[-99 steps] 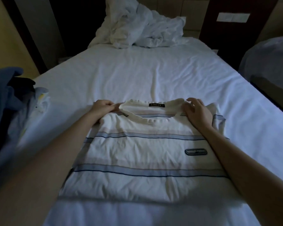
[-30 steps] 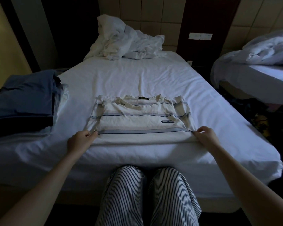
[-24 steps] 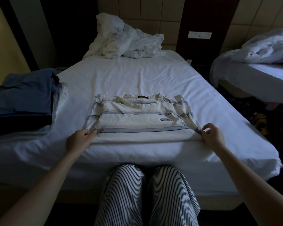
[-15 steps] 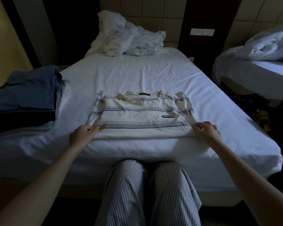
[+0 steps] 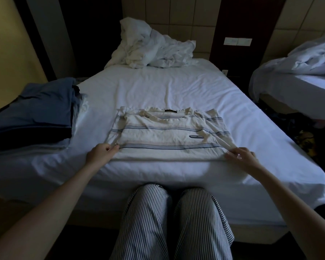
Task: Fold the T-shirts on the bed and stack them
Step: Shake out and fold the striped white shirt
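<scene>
From the head camera, a cream T-shirt (image 5: 169,136) with pale blue stripes lies flat on the white bed (image 5: 176,91), near the bed's near edge. Its sleeves are folded in over the body, the collar with its dark label points toward the head of the bed, and a small oval badge sits on the right side of the chest. The left hand (image 5: 99,155) is at the shirt's near-left corner with its fingers curled, and its grip pinches the fabric there between thumb and forefinger. The right hand (image 5: 241,158) is at the near-right corner with its fingers stretched toward the cloth and the fingertips on it; whether this grip pinches the fabric or only rests on it I cannot tell. Both bare forearms reach in from the bottom corners of the picture. A pile of blue folded clothes (image 5: 34,113) lies on the left part of the bed, well apart from the shirt. Crumpled white bedding (image 5: 154,47) is heaped at the head of the bed against a padded headboard. A second bed (image 5: 298,91) with rumpled sheets stands to the right. The person's knees in striped trousers (image 5: 169,222) are pressed against the near side of the mattress. The room is dim.
</scene>
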### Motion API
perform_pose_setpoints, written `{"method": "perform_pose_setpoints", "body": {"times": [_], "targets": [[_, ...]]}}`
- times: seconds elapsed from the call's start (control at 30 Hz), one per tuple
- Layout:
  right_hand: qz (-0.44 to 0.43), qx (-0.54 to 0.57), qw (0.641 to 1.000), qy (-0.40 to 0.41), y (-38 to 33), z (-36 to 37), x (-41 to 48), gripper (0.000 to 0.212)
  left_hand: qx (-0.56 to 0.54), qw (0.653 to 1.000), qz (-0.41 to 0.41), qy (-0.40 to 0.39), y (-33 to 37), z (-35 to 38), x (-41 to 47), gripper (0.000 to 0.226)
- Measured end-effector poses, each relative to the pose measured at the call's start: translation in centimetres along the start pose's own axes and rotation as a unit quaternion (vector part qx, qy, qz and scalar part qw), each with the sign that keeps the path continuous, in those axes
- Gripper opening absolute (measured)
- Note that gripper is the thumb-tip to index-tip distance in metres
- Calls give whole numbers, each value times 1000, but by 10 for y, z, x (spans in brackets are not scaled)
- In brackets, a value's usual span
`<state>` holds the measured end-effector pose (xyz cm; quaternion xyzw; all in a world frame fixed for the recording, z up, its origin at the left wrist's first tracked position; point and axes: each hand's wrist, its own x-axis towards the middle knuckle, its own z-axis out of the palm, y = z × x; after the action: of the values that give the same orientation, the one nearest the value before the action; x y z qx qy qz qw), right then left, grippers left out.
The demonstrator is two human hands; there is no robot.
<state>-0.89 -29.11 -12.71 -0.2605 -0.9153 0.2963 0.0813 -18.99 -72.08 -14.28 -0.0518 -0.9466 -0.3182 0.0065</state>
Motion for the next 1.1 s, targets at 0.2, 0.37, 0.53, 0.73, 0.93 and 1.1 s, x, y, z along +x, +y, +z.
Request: {"method": "perform_pose_setpoints", "body": {"times": [0.2,0.37,0.53,0.73,0.93,1.1], "targets": [[62,109,992,34,18,0,0,42,-4,1000,18,8,-1,-11,-1,54],[76,160,980,88,5,2,-9,41,1,1000,17,-1,-1,-13,-2,53],[83,165,977,103,-5,3,-12,31,-5,1000,-4,20,-3,-9,-4,51],[108,141,980,90,-10,14,-27,80,-40,989,-65,123,15,7,-24,58],[108,219,968,57,-5,14,-24,23,-171,977,-126,16,16,-3,-9,36],[115,318,939,65,-6,11,-19,23,-368,921,-127,12,10,2,-4,22]]}}
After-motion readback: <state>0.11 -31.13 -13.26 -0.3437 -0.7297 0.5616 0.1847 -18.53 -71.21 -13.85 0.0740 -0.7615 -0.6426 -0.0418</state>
